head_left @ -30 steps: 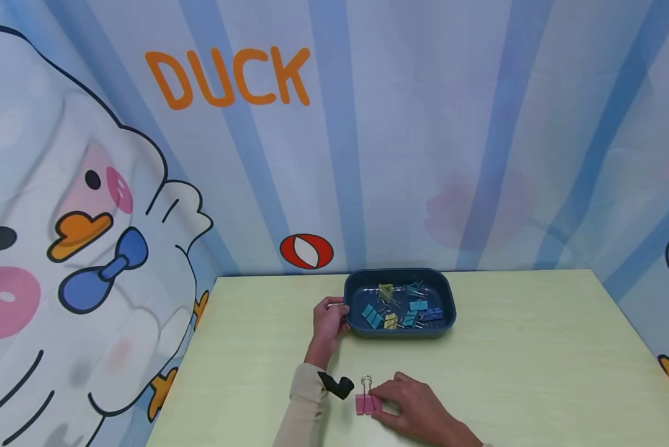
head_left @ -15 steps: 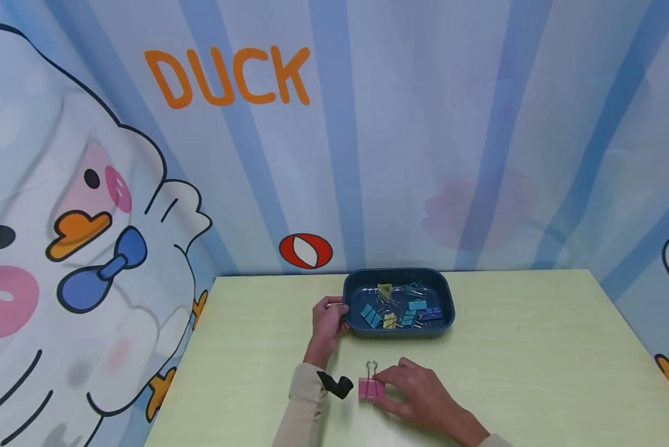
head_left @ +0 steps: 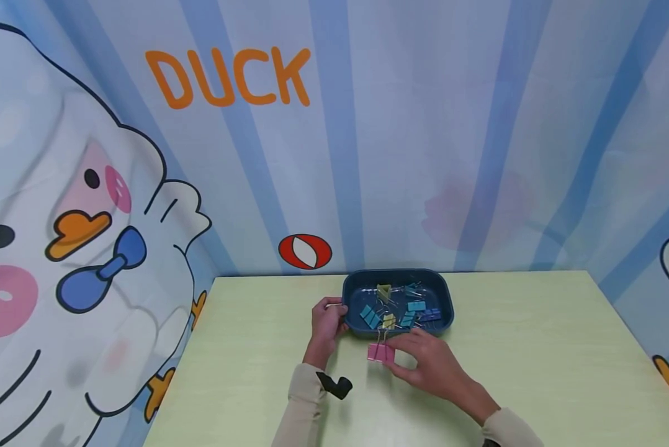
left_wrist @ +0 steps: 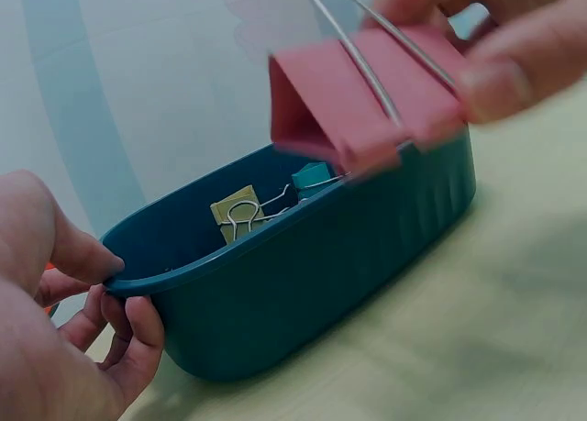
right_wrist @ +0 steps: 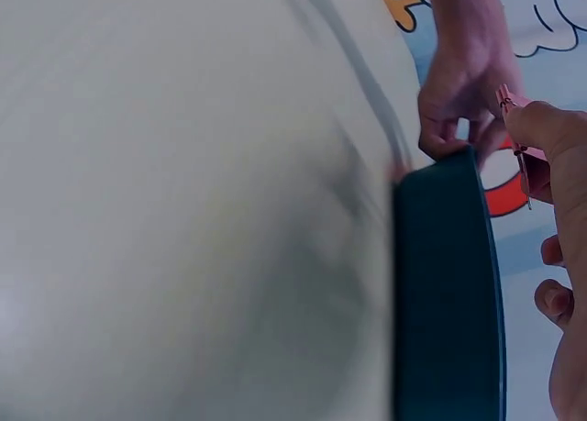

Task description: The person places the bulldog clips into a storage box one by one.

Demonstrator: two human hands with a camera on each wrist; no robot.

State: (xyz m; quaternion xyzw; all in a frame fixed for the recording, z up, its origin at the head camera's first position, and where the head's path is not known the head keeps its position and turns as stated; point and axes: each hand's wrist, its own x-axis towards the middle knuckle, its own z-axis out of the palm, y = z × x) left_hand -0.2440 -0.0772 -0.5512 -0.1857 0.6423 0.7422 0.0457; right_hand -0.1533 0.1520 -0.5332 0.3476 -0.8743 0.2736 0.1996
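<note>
My right hand (head_left: 429, 363) pinches a pink binder clip (head_left: 380, 352) between thumb and fingers, just in front of the near wall of a dark blue tray (head_left: 357, 334). In the left wrist view the pink clip (left_wrist: 367, 100) is tilted, held above the tray's rim, its wire handles pointing up and away. My left hand (head_left: 326, 326) grips the tray's left end, thumb over the rim and fingers below it, as the left wrist view shows. Inside the tray lie several binder clips: yellow (head_left: 388, 321), teal (head_left: 416, 306) and blue (head_left: 431, 315).
The tray stands on a pale yellow-green table (head_left: 267, 347) near its back edge. Behind it hangs a blue striped curtain (head_left: 396, 155) with a cartoon duck. A dark pipe-shaped patch (head_left: 336, 386) shows at the left wrist.
My right hand has carried the pink binder clip forward from near the table's front up to the tray's near wall. The left hand and tray have stayed in place.
</note>
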